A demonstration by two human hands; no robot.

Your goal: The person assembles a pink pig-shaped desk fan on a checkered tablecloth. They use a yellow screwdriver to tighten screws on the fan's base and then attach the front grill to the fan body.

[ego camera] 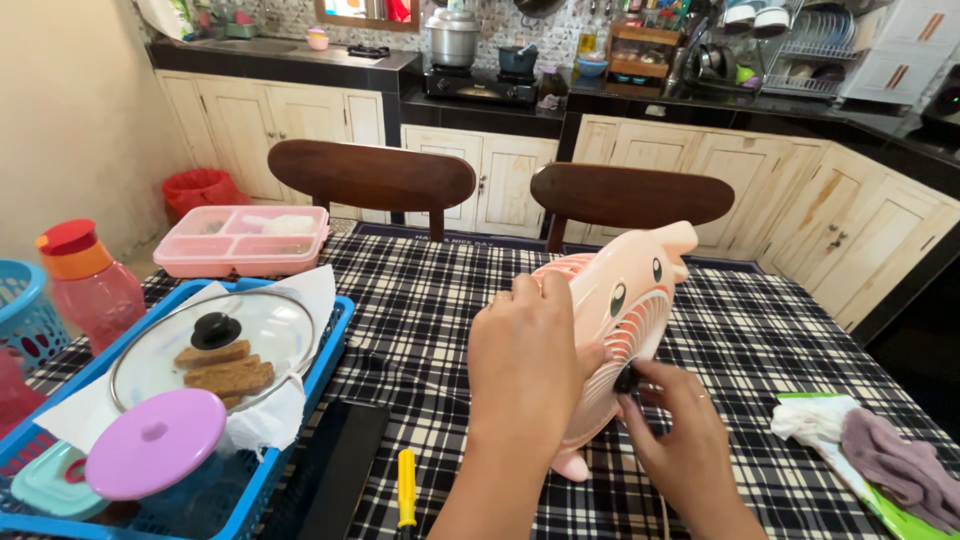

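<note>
Head view
Fan: the pink fan (625, 310) is standing upright near the middle of the desk (760, 330), its grille turning toward the person's right, so that the front hub is facing the right hand.
Left hand: the left hand (525, 365) is wrapping its grip around the fan's rim from behind, apparently steadying the body against tipping.
Right hand: the right hand (675, 430) is pinching a small dark knob (627, 378) at the grille's centre, grip narrow, fingertips closing on it.
Screwdriver: a yellow-handled screwdriver (406, 488) is lying on the desk just left of the left forearm, within easy reach.
Tray: a blue tray (335, 345) is sitting at the desk's left edge, carrying a glass lid (270, 330) and a purple lid (155, 443), well apart from the fan.
Cloths: cloths (880, 450) are lying at the right, near the right hand.
</note>
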